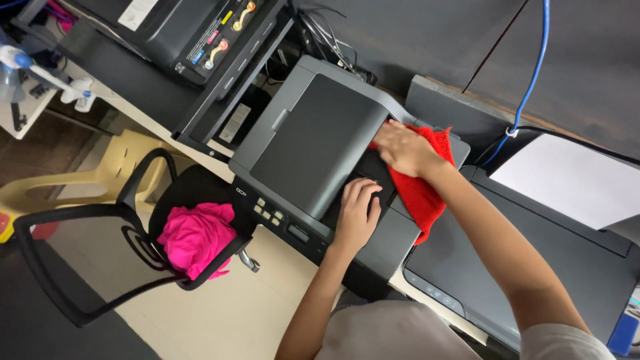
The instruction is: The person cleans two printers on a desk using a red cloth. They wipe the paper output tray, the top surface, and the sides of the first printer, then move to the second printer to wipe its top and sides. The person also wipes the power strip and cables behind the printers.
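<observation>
A grey printer [313, 143] stands on the desk in the middle of the view. My right hand [403, 148] presses a red cloth [421, 193] onto the printer's right top side; the cloth hangs down past the printer's edge. My left hand [357, 217] rests flat on the printer's dark front part, next to its button panel [270, 212], and holds nothing.
A second black printer [200, 33] with ink tanks sits at the back left. A dark machine [533, 253] with a white sheet [573, 180] lies to the right. A black mesh chair [120, 247] holds a pink cloth [197, 237]. A blue cable [533, 73] hangs on the wall.
</observation>
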